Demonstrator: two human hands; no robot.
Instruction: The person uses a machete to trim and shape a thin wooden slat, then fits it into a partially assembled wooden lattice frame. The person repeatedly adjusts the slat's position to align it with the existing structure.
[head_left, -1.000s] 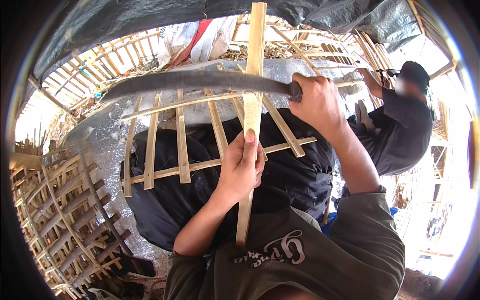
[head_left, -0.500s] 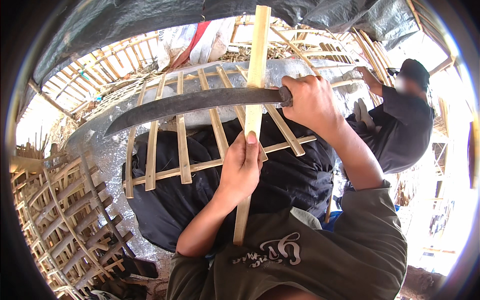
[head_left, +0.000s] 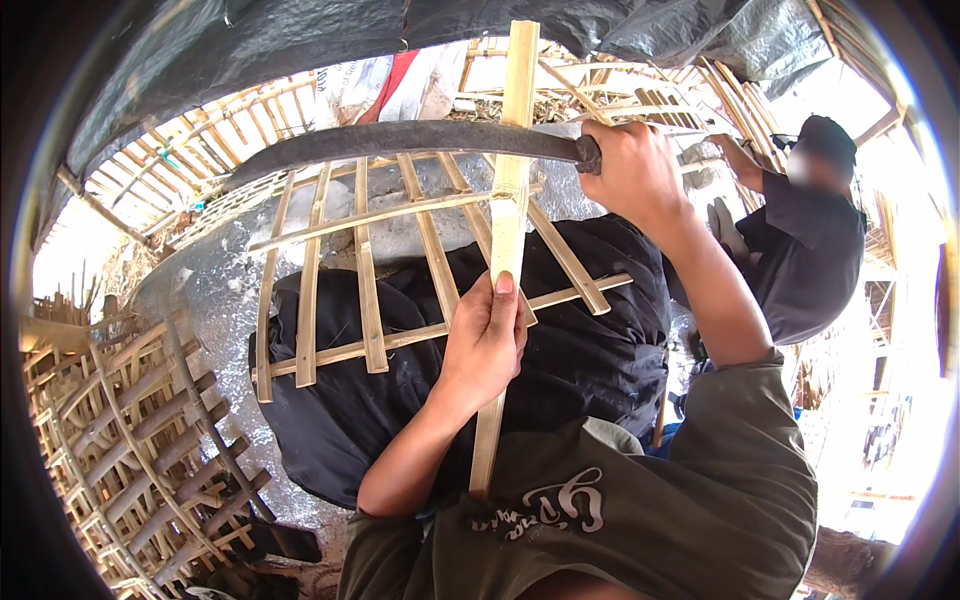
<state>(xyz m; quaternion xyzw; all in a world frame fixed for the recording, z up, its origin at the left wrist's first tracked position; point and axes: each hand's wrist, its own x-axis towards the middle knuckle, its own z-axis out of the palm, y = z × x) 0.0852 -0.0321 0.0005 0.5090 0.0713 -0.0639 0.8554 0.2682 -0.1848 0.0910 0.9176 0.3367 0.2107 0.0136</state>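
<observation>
My left hand (head_left: 487, 340) is closed round a long pale bamboo strip (head_left: 511, 225), thumb lying along its face. The strip stands lengthwise before me, its lower end against my shirt. My right hand (head_left: 637, 172) grips the handle of a machete (head_left: 400, 142), whose long dark curved blade points left and crosses the strip near its upper part. Below the blade, a bamboo lattice frame (head_left: 368, 290) of several slats and crosspieces rests over my legs, which are covered in black cloth (head_left: 590, 350).
Stacked bamboo lattice panels (head_left: 140, 450) stand at the lower left. A person in dark clothes (head_left: 810, 230) sits at the right, one arm stretched toward bamboo pieces. A dark tarp (head_left: 300, 35) hangs overhead. A grey sheet (head_left: 200, 300) covers the ground.
My right hand has moved the machete away from me along the strip, toward its far end. My left hand keeps its hold in nearly the same place.
</observation>
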